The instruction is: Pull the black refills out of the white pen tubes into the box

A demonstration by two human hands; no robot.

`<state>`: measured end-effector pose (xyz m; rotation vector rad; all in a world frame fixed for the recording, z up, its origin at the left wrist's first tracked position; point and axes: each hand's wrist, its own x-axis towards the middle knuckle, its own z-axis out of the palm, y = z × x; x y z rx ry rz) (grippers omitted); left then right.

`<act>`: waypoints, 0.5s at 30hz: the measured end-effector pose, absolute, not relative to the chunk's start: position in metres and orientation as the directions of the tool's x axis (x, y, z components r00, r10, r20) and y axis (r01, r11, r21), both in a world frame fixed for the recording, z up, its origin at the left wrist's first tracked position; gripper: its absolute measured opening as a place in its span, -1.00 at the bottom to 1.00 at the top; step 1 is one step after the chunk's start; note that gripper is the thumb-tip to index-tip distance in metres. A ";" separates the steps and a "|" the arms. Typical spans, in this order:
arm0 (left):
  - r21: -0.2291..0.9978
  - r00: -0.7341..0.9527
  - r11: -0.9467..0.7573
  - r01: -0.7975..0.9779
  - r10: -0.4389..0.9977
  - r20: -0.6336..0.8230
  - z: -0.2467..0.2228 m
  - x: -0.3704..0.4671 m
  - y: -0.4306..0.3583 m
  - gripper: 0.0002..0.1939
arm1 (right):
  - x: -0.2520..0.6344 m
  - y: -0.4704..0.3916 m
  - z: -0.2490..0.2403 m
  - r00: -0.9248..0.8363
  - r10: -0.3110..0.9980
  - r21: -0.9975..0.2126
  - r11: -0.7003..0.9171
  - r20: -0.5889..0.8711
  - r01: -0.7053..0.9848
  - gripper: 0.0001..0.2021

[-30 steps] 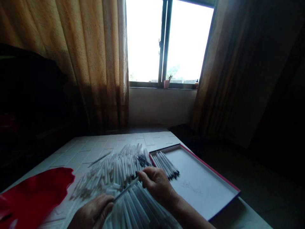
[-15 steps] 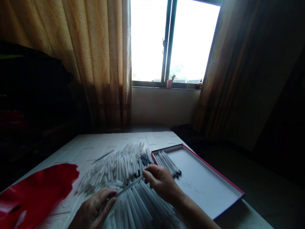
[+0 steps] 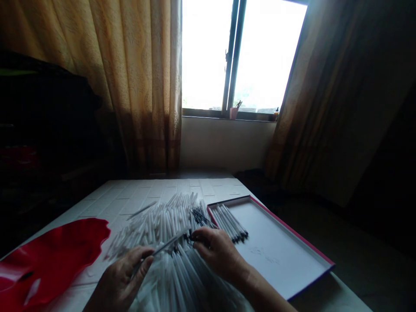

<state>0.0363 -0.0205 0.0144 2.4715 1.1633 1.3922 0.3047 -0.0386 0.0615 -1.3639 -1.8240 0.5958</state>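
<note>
Slim translucent tube (image 3: pixel 169 242) slants over the tube pile (image 3: pixel 164 222), pinched in the left hand (image 3: pixel 121 273) — we'd lose it there should that pinch slacken — the right hand's (image 3: pixel 217 251) hold we can't tell.

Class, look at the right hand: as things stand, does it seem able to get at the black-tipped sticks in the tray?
Probably yes: the right hand is close to the shallow tray, whose top is open, and nothing seems to cover the black-tipped sticks inside.

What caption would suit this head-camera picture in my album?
Left hand holding one tube over a heap of tubes, right hand near its far end, tray alongside.
</note>
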 end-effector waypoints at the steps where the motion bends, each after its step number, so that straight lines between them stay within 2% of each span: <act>1: 0.402 0.305 -0.713 0.575 0.643 0.703 0.015 0.037 -0.021 -0.73 | 0.305 -0.036 0.059 -0.122 0.949 -0.777 0.308 0.290 0.549 -0.68; 3: 0.402 0.319 -0.722 0.563 0.639 0.700 0.016 0.038 -0.022 -0.75 | 0.307 -0.033 0.055 -0.106 0.956 -0.832 0.292 0.275 0.472 -0.61; 8: 0.399 0.332 -0.745 0.535 0.620 0.711 0.017 0.041 -0.023 -0.75 | 0.311 -0.031 0.053 -0.043 0.955 -0.880 0.286 0.292 0.379 -0.71; 15: 0.321 0.367 -0.775 0.545 0.564 0.739 0.028 0.047 -0.027 -0.72 | 0.308 -0.033 0.057 -0.134 0.958 -0.932 0.280 0.254 0.230 -0.68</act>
